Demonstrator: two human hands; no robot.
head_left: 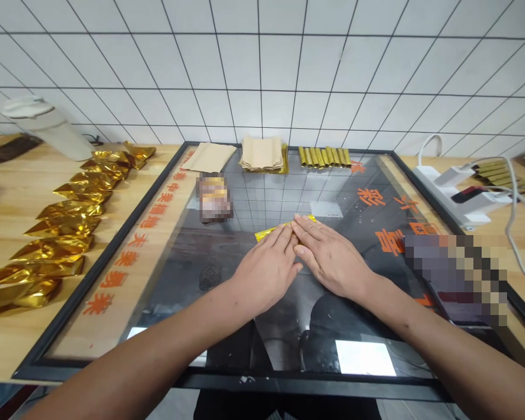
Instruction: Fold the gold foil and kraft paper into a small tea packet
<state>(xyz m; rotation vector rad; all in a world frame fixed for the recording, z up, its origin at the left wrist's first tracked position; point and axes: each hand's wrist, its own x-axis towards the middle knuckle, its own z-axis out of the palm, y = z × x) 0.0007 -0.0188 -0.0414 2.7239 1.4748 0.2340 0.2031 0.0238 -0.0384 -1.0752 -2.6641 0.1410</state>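
Observation:
A narrow gold foil paper strip or roll (265, 234) lies on the glass in front of me, its two ends showing past my fingers. Across its left part rests my left hand (269, 265), fingers stretched out flat. My right hand (330, 256) lies over its right part, also with straight fingers. The fingertips of both hands meet over the paper, and they hide its middle. Neither hand grips around anything.
Gold paper rolls (324, 157) lie in a row at the back, beside stacked tan paper sheets (262, 154) and another tan sheet pile (210, 157). Folded gold foil pieces (52, 245), a white bottle (52, 125), and a power strip (452, 192) flank the black-framed glass (184, 233).

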